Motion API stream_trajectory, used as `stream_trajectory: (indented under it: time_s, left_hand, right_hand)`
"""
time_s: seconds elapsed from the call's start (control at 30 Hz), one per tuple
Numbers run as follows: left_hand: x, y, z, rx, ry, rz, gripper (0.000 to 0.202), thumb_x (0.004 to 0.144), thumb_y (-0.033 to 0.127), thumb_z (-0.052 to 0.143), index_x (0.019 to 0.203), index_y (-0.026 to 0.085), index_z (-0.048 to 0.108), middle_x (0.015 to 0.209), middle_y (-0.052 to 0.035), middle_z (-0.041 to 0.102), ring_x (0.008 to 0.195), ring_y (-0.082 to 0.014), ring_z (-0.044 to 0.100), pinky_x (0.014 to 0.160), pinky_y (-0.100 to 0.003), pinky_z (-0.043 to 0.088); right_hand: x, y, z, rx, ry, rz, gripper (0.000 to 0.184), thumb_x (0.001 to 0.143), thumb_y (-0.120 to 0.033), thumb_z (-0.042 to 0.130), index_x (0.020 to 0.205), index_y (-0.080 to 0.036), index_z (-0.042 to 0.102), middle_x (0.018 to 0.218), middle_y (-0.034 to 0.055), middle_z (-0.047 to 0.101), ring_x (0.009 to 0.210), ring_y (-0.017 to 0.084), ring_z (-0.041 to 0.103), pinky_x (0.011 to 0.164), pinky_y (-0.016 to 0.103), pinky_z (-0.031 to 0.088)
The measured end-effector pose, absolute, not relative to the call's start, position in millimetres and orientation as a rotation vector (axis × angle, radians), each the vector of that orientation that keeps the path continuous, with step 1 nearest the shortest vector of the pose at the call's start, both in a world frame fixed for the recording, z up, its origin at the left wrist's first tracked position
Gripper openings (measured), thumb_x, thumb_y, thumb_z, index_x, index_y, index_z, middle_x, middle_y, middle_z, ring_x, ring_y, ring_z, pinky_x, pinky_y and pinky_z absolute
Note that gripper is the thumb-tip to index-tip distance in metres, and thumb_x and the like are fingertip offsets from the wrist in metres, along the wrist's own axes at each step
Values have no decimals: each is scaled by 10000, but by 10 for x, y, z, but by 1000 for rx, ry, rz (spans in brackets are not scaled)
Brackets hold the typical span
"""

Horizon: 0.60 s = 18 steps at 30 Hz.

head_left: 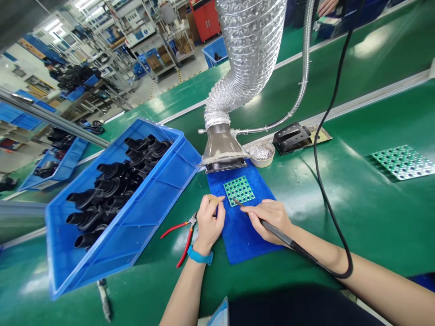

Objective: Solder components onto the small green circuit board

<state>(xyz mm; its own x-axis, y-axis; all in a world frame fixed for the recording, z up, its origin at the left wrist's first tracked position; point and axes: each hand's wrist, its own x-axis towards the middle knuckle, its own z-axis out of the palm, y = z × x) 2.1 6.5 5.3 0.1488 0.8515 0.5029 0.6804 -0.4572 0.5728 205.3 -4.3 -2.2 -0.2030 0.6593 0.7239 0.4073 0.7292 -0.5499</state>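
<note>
A green circuit board (239, 190) with rows of dark round spots lies on a blue cloth (248, 240). My right hand (272, 219) is closed around a soldering iron (277, 233), its tip over the board's lower edge. At the board's left edge, my left hand (210, 219) is closed in a pinch, thumb and forefinger toward the board. What it holds, if anything, is too thin to make out. Red-handled cutters (186, 231) lie just left of that hand, their jaws partly hidden behind it. A metal fume hood (224, 147) hangs just beyond the board.
A blue bin (156, 203) of black plastic parts (115, 181) stands on the left. A cup of metal shavings (262, 153) and a black iron stand (292, 137) sit behind the cloth. The black cord (317, 158) loops by my right forearm. Another board panel (404, 161) lies far right.
</note>
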Motion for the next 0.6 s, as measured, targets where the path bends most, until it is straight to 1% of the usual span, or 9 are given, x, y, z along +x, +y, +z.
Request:
stream_trajectory:
  time_s: [0.07, 0.13, 0.27, 0.33, 0.43, 0.47, 0.5, 0.57, 0.6]
  left_hand:
    - [13, 60, 54, 2160, 1546, 1226, 181, 949, 136, 538, 1007, 196, 698, 860, -32, 587, 761, -142, 587, 674, -266, 487]
    - [2, 49, 50, 2125, 1572, 1279, 139, 936, 133, 556, 967, 192, 678, 879, -39, 586, 795, -150, 590, 674, -267, 490]
    - [-36, 23, 38, 2077, 1560, 1331, 83, 915, 149, 592, 965, 194, 640, 1043, -83, 582, 905, -173, 608, 659, -261, 509]
    - [-61, 20, 31, 2047, 1560, 1300, 84, 899, 161, 614, 974, 197, 624, 1067, -84, 574, 847, -157, 593, 658, -264, 505]
    - [-94, 33, 34, 1947, 1491, 1223, 108, 882, 170, 622, 980, 199, 590, 1082, -79, 573, 696, -108, 516, 653, -267, 484]
    - [-101, 39, 42, 1897, 1451, 1205, 103, 887, 181, 612, 983, 200, 577, 1089, -84, 574, 697, -110, 514, 654, -267, 481]
    - [-107, 43, 55, 1850, 1410, 1187, 85, 902, 198, 593, 981, 202, 565, 1093, -91, 578, 738, -126, 538, 664, -269, 484]
    - [-106, 38, 94, 1789, 1350, 1155, 30, 949, 229, 535, 964, 207, 550, 1087, -102, 588, 886, -176, 585, 710, -283, 498]
    - [-98, 27, 118, 1786, 1331, 1134, 54, 971, 235, 506, 949, 209, 548, 1077, -102, 595, 947, -192, 591, 742, -294, 504]
  right_hand:
    - [2063, -48, -11, -828, -1820, 276, 208, 915, -79, 554, 1013, -156, 720, 682, -7, 757, 493, 89, 650, 533, 253, 441]
    - [2078, -54, 2, -830, -1792, 262, 230, 917, -73, 537, 1029, -163, 717, 695, -2, 763, 499, 95, 659, 528, 252, 446]
    - [2111, -66, 25, -850, -1727, 284, 272, 917, -73, 519, 1049, -186, 729, 748, 9, 784, 526, 106, 682, 527, 254, 456]
    - [2120, -73, 29, -871, -1704, 320, 262, 921, -78, 520, 1021, -185, 738, 756, 12, 788, 520, 104, 679, 518, 255, 451]
    - [2130, -89, 35, -927, -1678, 376, 259, 943, -101, 511, 981, -193, 751, 776, 15, 796, 511, 103, 667, 519, 259, 453]
    - [2133, -94, 39, -945, -1671, 391, 264, 953, -115, 506, 973, -200, 755, 781, 15, 797, 515, 106, 667, 524, 261, 458]
    - [2136, -98, 44, -963, -1662, 401, 270, 962, -128, 501, 970, -206, 759, 788, 15, 798, 521, 109, 667, 533, 263, 465]
    - [2138, -99, 53, -981, -1645, 402, 274, 976, -139, 494, 985, -208, 759, 809, 18, 800, 539, 111, 668, 555, 267, 473]
    - [2136, -96, 55, -978, -1647, 389, 274, 981, -135, 491, 1007, -204, 754, 819, 18, 799, 544, 108, 663, 563, 268, 471]
